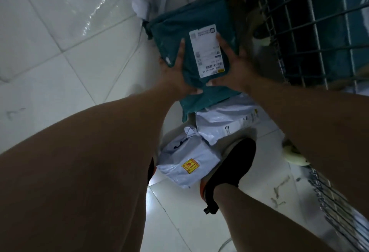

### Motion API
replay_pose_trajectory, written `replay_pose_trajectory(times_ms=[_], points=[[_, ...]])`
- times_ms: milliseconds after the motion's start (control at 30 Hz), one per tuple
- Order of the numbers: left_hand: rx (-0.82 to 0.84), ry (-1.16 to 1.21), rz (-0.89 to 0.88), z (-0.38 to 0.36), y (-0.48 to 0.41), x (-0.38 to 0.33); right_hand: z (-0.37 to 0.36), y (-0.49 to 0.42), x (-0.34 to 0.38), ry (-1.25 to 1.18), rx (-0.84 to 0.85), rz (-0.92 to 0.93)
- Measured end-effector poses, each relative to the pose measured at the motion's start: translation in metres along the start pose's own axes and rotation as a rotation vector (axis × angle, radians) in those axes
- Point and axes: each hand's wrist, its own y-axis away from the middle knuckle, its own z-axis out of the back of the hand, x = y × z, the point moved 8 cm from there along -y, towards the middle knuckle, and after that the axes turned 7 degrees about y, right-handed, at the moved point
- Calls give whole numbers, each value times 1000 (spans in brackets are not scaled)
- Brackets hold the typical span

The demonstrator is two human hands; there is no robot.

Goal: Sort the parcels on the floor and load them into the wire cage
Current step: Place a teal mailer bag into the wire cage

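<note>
Teal crinkly plastic parcel [191, 22], gripped by left hand [176, 76] and right hand [234, 72].

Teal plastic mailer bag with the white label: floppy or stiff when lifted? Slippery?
Probably floppy: the teal plastic mailer bag wrinkles, and its near end sags below the grip. Likely light for its size: the left hand and right hand hold it just at its sides. The smooth film may be slippery.
</note>
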Motion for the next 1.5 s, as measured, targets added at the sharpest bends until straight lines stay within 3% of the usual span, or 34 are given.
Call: replay_pose_trajectory(times_ms=[200, 300, 467, 800, 1033, 1267, 1500], points=[[-74, -14, -7, -2, 53, -19, 31, 49, 29, 38, -35, 36], [-133, -158, -115, 27, 101, -34, 55, 95, 59, 92, -30, 69], [-208, -179, -151, 99, 203, -77, 109, 190, 118, 53, -28, 74], [-209, -443, -218, 263, 385, -250, 281, 345, 234, -87, -189, 15], [-244, -606, -380, 354, 478, -396, 422, 424, 283, -177, -331, -54], [-184, -720, -542, 353, 535, -497, 500, 503, 264, -254, -419, -146], [-79, -830, -715, 257, 529, -593, 528, 545, 157, -372, -534, -333]])
